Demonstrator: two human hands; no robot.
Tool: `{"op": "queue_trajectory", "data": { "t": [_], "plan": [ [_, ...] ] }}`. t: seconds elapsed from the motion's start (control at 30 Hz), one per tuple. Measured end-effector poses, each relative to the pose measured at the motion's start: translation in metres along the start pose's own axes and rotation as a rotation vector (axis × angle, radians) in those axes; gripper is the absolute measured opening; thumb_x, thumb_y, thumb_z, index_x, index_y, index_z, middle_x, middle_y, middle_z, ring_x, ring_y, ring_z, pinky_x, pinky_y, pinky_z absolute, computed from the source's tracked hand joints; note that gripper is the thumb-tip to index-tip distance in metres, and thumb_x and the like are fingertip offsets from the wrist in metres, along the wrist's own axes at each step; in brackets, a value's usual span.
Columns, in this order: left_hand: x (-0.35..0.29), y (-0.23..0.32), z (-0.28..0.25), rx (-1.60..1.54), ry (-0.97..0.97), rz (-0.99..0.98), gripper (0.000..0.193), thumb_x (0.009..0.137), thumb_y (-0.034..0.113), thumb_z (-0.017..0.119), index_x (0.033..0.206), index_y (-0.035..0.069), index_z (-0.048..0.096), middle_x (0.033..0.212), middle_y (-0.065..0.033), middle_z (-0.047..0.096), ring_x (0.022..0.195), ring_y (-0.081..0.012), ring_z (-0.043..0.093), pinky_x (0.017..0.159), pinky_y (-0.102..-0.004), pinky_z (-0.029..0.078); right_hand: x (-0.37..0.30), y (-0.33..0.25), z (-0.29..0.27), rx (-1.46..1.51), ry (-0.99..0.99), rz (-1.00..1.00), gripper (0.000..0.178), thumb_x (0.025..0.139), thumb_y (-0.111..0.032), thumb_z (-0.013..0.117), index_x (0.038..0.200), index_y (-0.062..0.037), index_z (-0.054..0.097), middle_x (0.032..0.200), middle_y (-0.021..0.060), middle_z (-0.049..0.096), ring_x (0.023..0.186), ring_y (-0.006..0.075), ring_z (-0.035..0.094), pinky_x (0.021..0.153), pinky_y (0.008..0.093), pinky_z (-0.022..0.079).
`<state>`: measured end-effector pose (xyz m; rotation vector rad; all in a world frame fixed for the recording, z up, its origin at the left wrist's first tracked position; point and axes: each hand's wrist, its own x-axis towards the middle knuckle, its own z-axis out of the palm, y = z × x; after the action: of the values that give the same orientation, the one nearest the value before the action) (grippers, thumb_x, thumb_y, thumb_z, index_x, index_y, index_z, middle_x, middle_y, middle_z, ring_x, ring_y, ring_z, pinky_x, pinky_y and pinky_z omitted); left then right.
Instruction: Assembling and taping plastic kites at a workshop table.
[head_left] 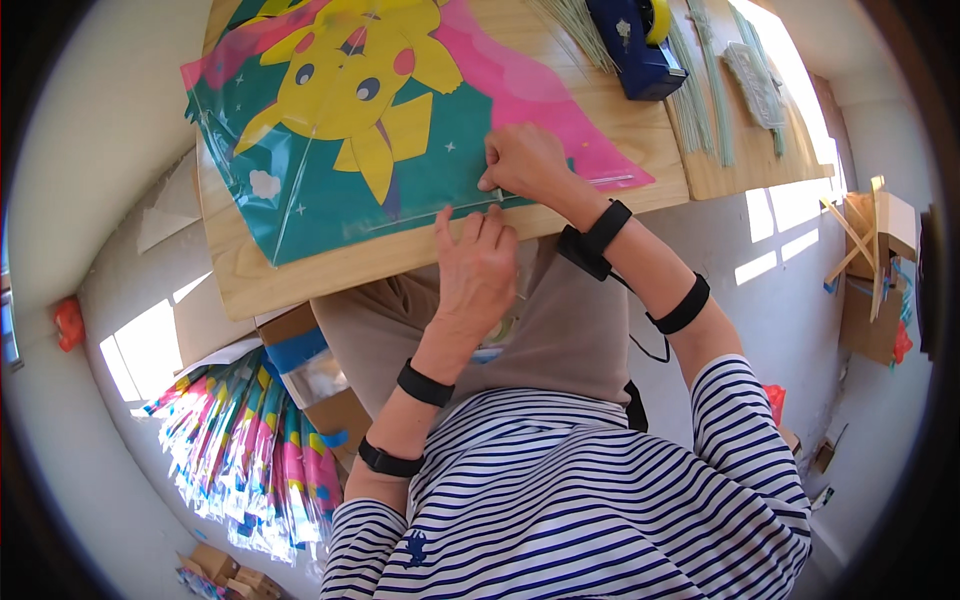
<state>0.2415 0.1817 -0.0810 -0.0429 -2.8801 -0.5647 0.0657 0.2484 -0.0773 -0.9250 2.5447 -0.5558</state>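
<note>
A plastic kite (330,130) in teal and pink with a yellow cartoon animal lies flat on a wooden table (300,270). My left hand (477,265) rests at the kite's near edge, fingers together and stretched forward, pressing the film down. My right hand (525,160) sits just beyond it on the kite, fingers curled and pinching something small at the film's lower edge; what it pinches is too small to tell. A thin clear spar or tape strip (610,180) runs right from that hand.
A blue tape dispenser (635,45) stands at the table's far side beside bundles of thin pale sticks (700,100). A pile of packaged kites (250,450) lies on the floor at my left, by cardboard boxes (330,400). More cardboard (875,280) stands at right.
</note>
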Motion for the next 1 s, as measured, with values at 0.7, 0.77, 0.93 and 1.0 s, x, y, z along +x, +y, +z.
{"op": "queue_trajectory", "data": {
  "t": [0.7,0.77,0.93,1.0],
  "plan": [
    [0.002,0.003,-0.006,0.020,-0.090,-0.013,0.036,0.074,0.019,0.077,0.104,0.005,0.063,0.132,-0.0123,0.062,0.121,-0.0307,0.053,0.115,-0.0592,0.026,0.009,0.174,-0.162,0.587,0.695,0.582,0.023,0.078,-0.021,0.077,0.081,0.0015,0.073,0.075,0.0145,0.074,0.076,0.0263,0.072,0.075,0.0383,0.055],
    [0.002,0.004,-0.007,0.026,-0.092,-0.007,0.035,0.074,0.019,0.077,0.103,0.006,0.063,0.133,-0.0120,0.062,0.121,-0.0307,0.053,0.115,-0.0589,0.026,0.009,0.176,-0.162,0.584,0.683,0.582,0.021,0.077,-0.019,0.078,0.081,0.0017,0.074,0.073,0.0146,0.073,0.073,0.0252,0.072,0.071,0.0372,0.055],
    [0.001,0.004,-0.008,0.020,-0.094,-0.014,0.035,0.073,0.018,0.078,0.103,0.006,0.064,0.133,-0.0116,0.062,0.121,-0.0310,0.053,0.115,-0.0582,0.027,0.001,0.161,-0.170,0.654,0.656,0.539,0.019,0.078,-0.015,0.078,0.081,0.0033,0.073,0.071,0.0131,0.071,0.065,0.0191,0.068,0.061,0.0325,0.053],
    [0.000,0.004,-0.008,0.024,-0.088,-0.015,0.035,0.073,0.018,0.079,0.103,0.006,0.064,0.133,-0.0116,0.062,0.121,-0.0312,0.053,0.115,-0.0578,0.027,-0.006,0.153,-0.174,0.662,0.603,0.495,0.019,0.080,-0.013,0.077,0.083,0.0049,0.071,0.072,0.0113,0.070,0.062,0.0144,0.065,0.056,0.0288,0.052]
  ]
}}
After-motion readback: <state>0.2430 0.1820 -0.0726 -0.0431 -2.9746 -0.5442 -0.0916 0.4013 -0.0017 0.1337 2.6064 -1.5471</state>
